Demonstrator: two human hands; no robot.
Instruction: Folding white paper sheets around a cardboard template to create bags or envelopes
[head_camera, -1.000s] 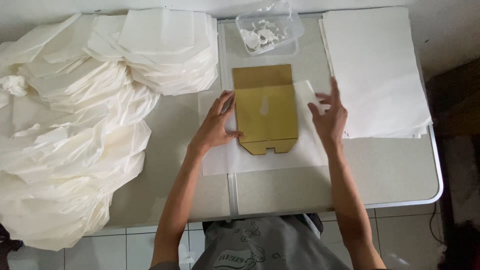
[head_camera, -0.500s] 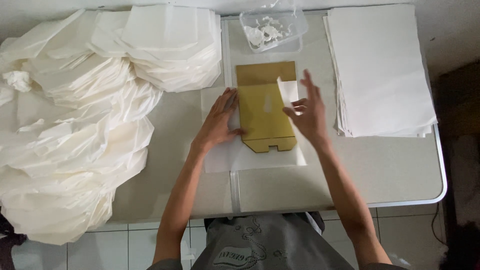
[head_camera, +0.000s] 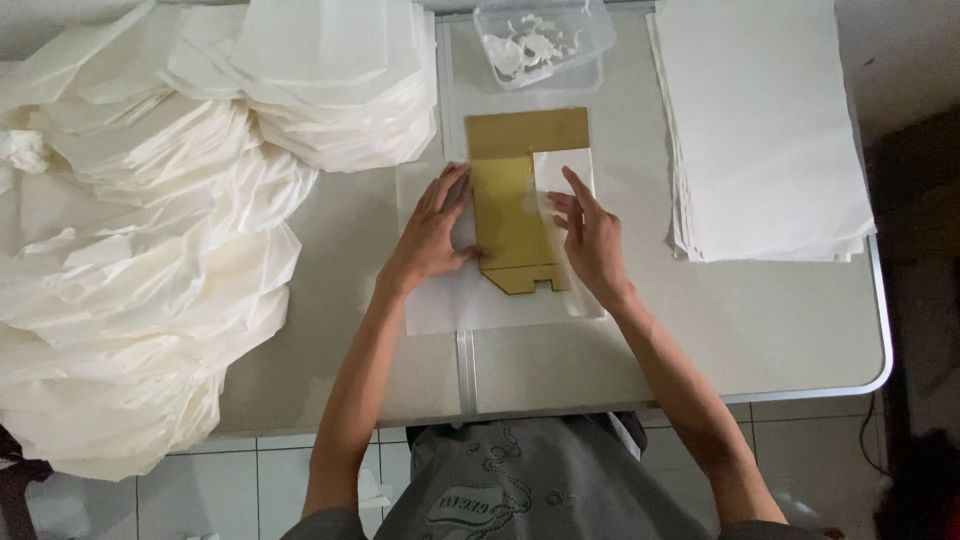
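Nearest, the left hand (head_camera: 432, 232) lies flat with fingers spread, pressing the left edge of a brown cardboard template (head_camera: 517, 205) on a white paper sheet (head_camera: 450, 305) at the table (head_camera: 640, 340) centre. The right hand (head_camera: 590, 238), open, presses the sheet's folded right flap over the template. Farther off sit a clear plastic container (head_camera: 545, 40), folded white bags (head_camera: 330, 80) left, and a flat paper stack (head_camera: 760, 130) right.

Matt brown cardboard template (head_camera: 512, 215) on thin white paper sheet (head_camera: 440, 305) (translucent)
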